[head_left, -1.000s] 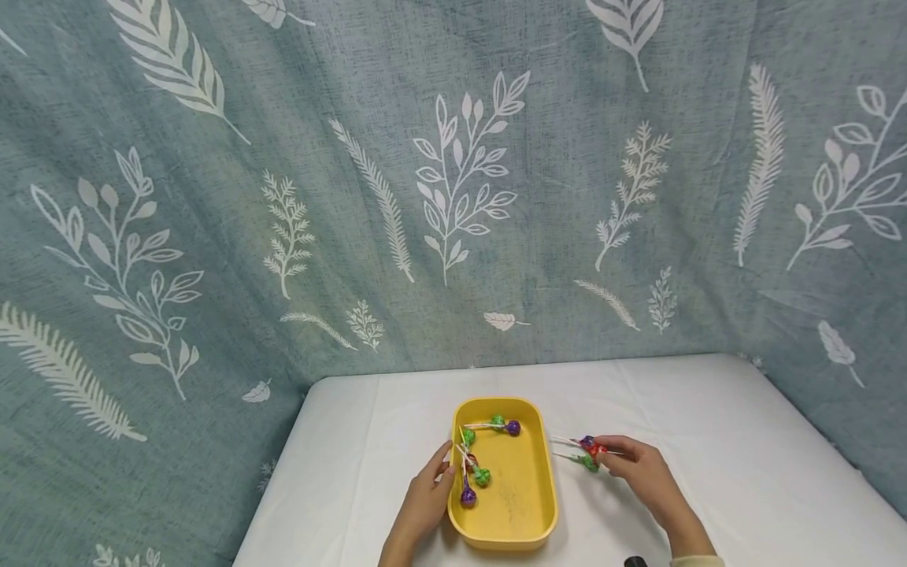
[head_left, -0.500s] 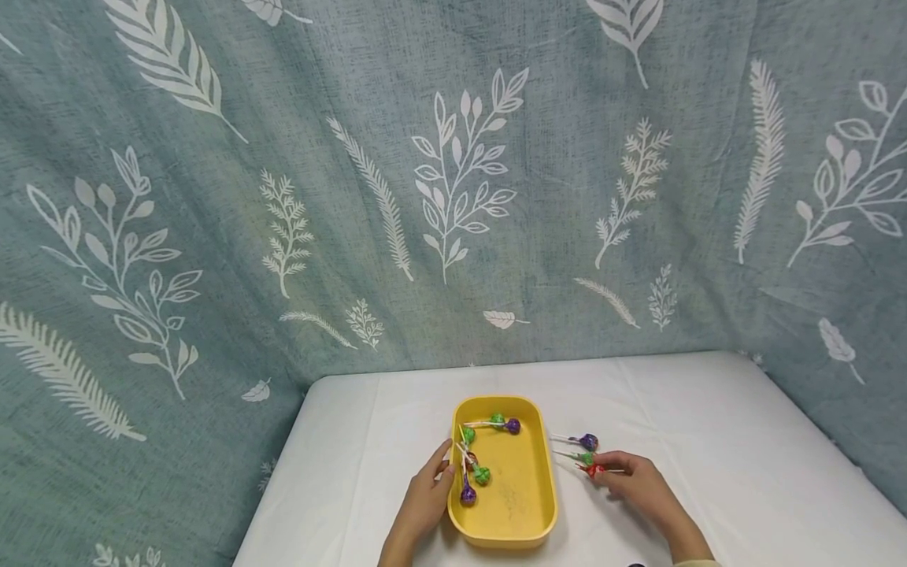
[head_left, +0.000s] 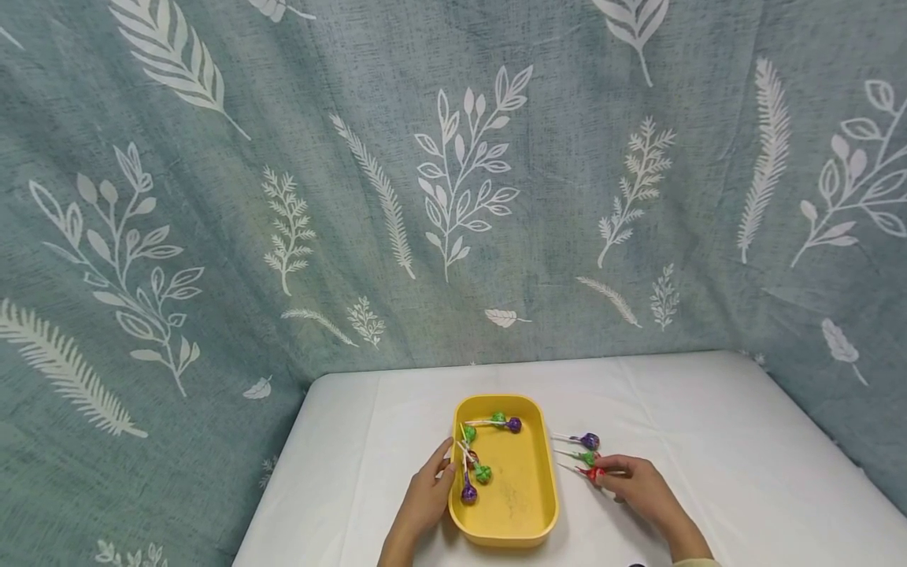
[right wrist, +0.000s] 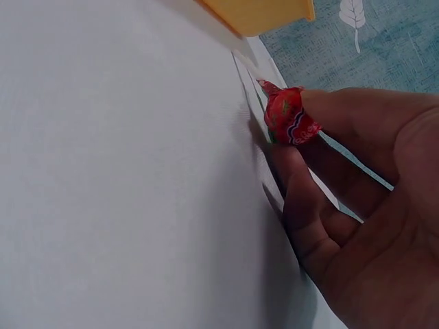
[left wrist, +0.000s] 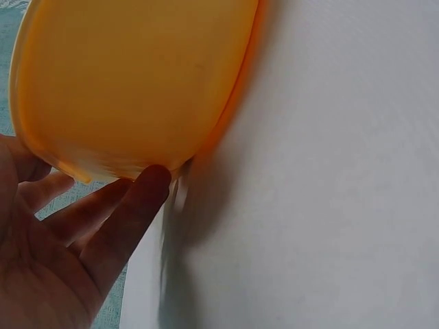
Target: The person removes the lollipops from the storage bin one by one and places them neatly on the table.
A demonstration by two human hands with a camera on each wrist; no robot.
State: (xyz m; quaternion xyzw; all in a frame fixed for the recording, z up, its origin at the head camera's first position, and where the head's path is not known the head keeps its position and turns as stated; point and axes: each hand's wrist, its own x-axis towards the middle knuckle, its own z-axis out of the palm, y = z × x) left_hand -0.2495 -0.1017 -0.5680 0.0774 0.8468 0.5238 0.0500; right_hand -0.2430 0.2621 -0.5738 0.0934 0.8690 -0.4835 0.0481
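A yellow tray (head_left: 506,528) stands on the white cloth and holds several lollipops with green, purple and red wrappers, such as a purple lollipop (head_left: 469,494) and a green lollipop (head_left: 483,474). My left hand (head_left: 427,496) touches the tray's left side, its fingers fairly straight against the wall (left wrist: 137,154). To the right of the tray, my right hand (head_left: 638,484) pinches the head of a red lollipop (right wrist: 288,116) between thumb and fingers, its stick pointing at the tray. Beyond it lie another green lollipop (head_left: 586,457) and another purple lollipop (head_left: 588,441), roughly parallel.
White cloth (head_left: 723,425) covers the table around the tray. A green-blue curtain (head_left: 453,315) with pale leaf prints hangs behind and at the sides. A small dark object (head_left: 636,565) shows at the bottom edge.
My right hand has moved the red lollipop nearer to me, from beside the purple one to the near side of the green one. The left hand and tray stay put.
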